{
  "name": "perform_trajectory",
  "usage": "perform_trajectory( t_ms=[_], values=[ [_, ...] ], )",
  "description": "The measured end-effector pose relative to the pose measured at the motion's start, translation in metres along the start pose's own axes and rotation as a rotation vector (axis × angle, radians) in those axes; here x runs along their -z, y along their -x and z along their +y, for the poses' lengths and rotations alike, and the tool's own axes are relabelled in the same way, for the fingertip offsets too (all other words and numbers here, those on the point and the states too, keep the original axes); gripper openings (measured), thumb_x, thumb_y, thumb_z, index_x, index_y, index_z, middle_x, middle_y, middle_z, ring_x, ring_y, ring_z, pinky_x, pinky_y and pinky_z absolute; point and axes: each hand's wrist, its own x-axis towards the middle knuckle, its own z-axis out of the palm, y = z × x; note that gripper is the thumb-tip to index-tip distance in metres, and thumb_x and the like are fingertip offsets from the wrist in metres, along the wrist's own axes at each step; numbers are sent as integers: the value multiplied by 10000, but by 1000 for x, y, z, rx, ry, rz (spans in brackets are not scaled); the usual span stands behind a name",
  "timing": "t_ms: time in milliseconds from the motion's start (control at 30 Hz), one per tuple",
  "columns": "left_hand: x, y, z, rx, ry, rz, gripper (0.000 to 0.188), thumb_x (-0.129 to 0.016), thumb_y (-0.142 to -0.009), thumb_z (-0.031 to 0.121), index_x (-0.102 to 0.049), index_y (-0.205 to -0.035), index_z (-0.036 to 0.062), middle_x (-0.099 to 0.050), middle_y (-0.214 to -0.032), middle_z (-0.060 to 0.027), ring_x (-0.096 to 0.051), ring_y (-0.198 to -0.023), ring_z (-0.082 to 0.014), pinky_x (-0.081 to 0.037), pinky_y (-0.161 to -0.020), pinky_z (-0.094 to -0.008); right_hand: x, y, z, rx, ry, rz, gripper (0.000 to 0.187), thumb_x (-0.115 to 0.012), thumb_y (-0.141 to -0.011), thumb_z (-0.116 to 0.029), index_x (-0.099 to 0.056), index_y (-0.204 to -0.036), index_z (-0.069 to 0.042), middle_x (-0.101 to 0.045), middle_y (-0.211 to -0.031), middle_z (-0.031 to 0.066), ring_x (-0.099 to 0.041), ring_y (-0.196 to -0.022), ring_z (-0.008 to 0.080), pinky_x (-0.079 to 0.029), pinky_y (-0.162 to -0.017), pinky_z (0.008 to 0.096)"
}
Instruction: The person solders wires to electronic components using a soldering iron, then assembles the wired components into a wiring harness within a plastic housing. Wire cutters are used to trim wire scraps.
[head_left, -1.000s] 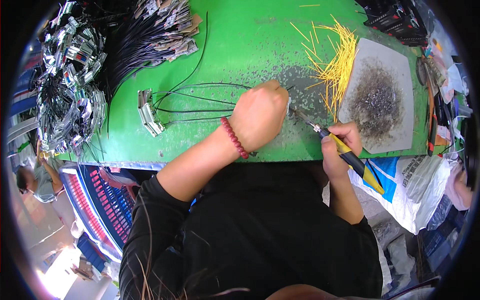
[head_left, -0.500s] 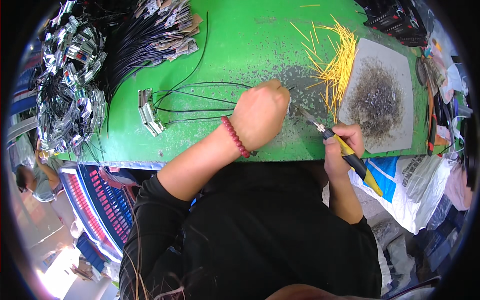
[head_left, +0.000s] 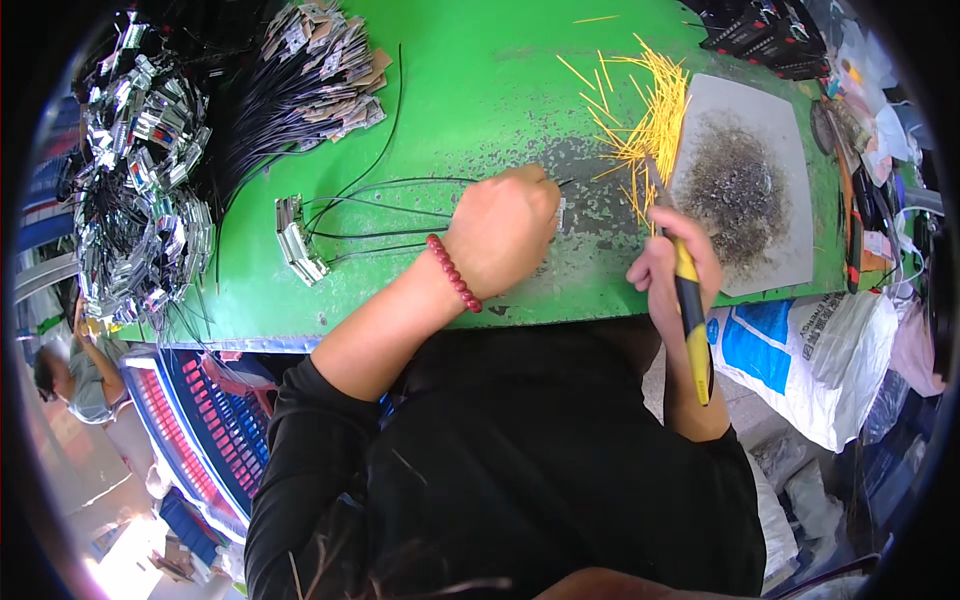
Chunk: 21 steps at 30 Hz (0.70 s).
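Note:
My left hand (head_left: 503,225), a red bead bracelet at its wrist, is closed over several black wires (head_left: 385,235) on the green table. These wires run left to a silver metal bracket-like piece (head_left: 295,240). A dark wire end and a small pale piece (head_left: 561,213) show just past my left fingers; the rest of the grip is hidden. Held in my right hand (head_left: 672,262) is a slim hand tool (head_left: 692,325) with a yellow and black handle. Its narrow metal tip points away from me, by the loose yellow strands (head_left: 655,110). The tool's exact kind is unclear.
A grey board (head_left: 800,205) bearing dark debris lies right of the yellow strands. Bundled black wires (head_left: 265,125) and a heap of silver pieces (head_left: 150,150) fill the left. Black parts (head_left: 770,40) sit far right. Plastic baskets (head_left: 205,420) and a white sack (head_left: 830,370) flank me.
The tool's tip has swung from beside my left fingertips to the yellow strands, and its handle stands more upright. My left hand keeps its place on the wires. The view has shifted slightly.

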Motion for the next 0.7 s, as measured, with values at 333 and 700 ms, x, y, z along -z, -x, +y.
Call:
perform_trajectory(
  t_ms=[333,700],
  values=[
    [24,6,-3,-260,141,104,147,-712,-725,49,-639,-848,14,-639,-890,-121,-631,-828,-302,-521,-713,-375,-39,-54,1,326,11,-67,382,-687,-808,31,-560,-1159,-56,-680,-798,54,-593,-665,63,-480,-596,208],
    [14,11,11,27,334,322,74,-665,-785,78,-608,-827,54,-614,-774,-116,-614,-720,-320,-491,-613,-406,-46,-32,3,287,-201,39,365,-652,-827,84,-536,-1161,-5,-664,-932,109,-685,-843,163,-540,-681,231]
  ],
)
